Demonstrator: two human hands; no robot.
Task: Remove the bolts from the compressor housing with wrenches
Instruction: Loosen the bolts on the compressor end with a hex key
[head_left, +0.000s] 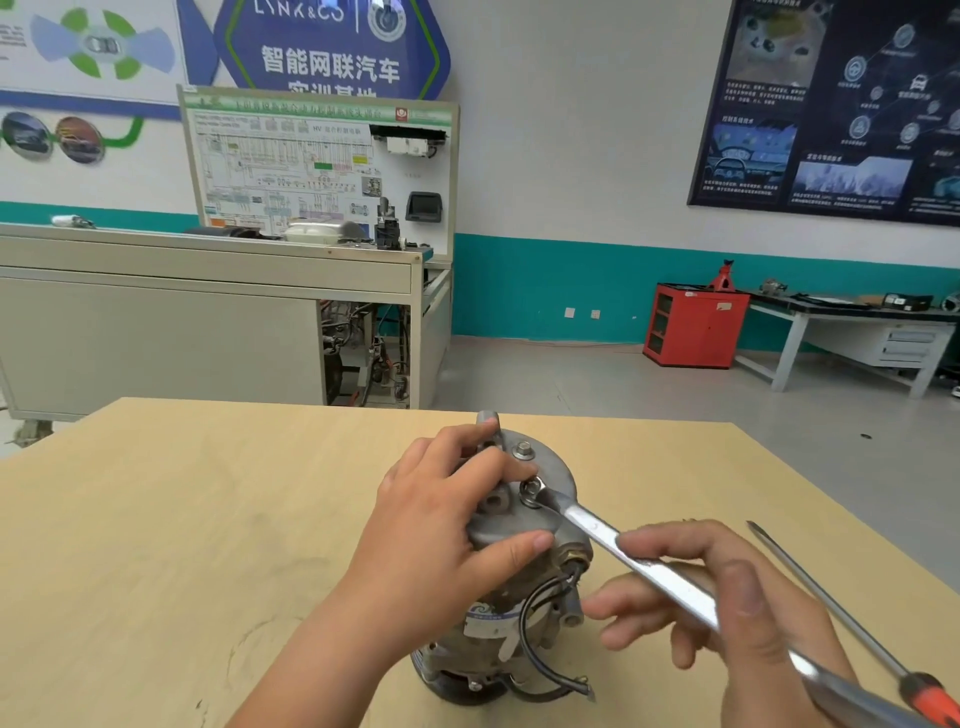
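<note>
A grey metal compressor housing (558, 480) stands upright on the wooden table (208, 519), with black wires hanging down its side. My left hand (441, 514) grips its top, fingers over the far edge and thumb on the near rim. A silver open-end wrench (623, 551) has its jaw set on a bolt (531, 488) on the housing's top face. My right hand (727, 597) holds the wrench shaft between fingers and thumb. A second bolt (523, 450) sits farther back on the top.
A long screwdriver (841, 618) with an orange handle lies on the table to the right of my right hand. Beyond the table stand a grey training bench (208, 312), a red cabinet (693, 325) and a workbench (852, 332) by the wall.
</note>
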